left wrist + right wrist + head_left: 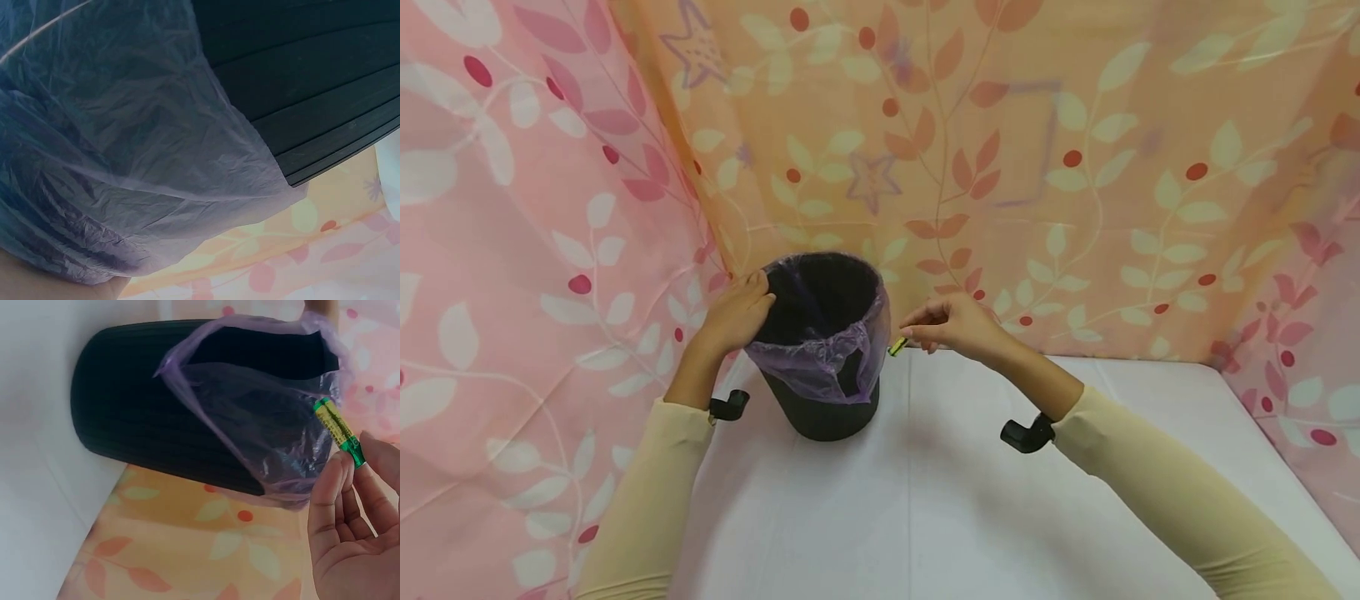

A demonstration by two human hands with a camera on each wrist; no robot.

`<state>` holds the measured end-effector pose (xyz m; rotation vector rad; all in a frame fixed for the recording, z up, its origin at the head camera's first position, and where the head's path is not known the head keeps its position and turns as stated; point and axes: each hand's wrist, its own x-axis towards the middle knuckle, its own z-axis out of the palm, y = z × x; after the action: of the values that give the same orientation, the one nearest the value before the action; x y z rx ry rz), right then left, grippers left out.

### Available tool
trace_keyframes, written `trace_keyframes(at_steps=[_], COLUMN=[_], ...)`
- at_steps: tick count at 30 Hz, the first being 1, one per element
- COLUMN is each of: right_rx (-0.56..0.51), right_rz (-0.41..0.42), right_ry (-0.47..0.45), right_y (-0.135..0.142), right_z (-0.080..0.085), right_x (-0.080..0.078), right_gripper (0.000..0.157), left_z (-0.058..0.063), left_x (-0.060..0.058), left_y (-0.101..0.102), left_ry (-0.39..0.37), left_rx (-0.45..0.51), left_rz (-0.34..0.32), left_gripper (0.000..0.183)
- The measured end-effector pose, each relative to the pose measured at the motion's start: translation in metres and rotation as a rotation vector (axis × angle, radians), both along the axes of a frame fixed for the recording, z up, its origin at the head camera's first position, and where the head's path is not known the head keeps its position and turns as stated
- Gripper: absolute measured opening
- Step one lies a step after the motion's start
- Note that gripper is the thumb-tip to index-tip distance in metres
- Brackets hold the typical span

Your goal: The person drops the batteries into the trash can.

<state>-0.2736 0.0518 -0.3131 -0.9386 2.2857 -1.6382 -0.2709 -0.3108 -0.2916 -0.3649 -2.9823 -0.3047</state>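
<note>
A black trash bin [823, 421] stands upright on the white table, with a sheer purple bin liner [808, 367] folded over its rim. At the left of the rim, my left hand [737, 315] grips the bin's edge through the liner; most of its fingers are hidden in the left wrist view. Just outside the right of the rim, my right hand [958, 327] pinches a pair of slim green-and-yellow batteries [339, 430] between thumb and fingertips. In the right wrist view the batteries overlap the liner near the bin's mouth, side by side and slanted.
The white tabletop [1000, 500] extends in front of the bin and to its right. Leaf-patterned cloth hangs close around, an orange sheet [1075, 275] behind and a pink one [550, 333] at the left. Each wrist carries a small black camera mount [1028, 435].
</note>
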Motion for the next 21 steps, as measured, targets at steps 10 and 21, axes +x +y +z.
trace_keyframes(at_steps=[10, 21], right_rx=[-0.08, -0.133], right_rz=[0.031, 0.013], right_ry=[-0.148, -0.181], right_y=[-0.008, -0.027], right_z=[0.02, 0.032], right_x=[0.001, -0.006], right_gripper=[0.025, 0.026], left_z=[-0.002, 0.001], left_x=[-0.001, 0.0], left_y=[0.0, 0.001], left_ry=[0.007, 0.014], left_rx=[-0.002, -0.003], left_rz=[0.008, -0.003], left_gripper=[0.06, 0.06])
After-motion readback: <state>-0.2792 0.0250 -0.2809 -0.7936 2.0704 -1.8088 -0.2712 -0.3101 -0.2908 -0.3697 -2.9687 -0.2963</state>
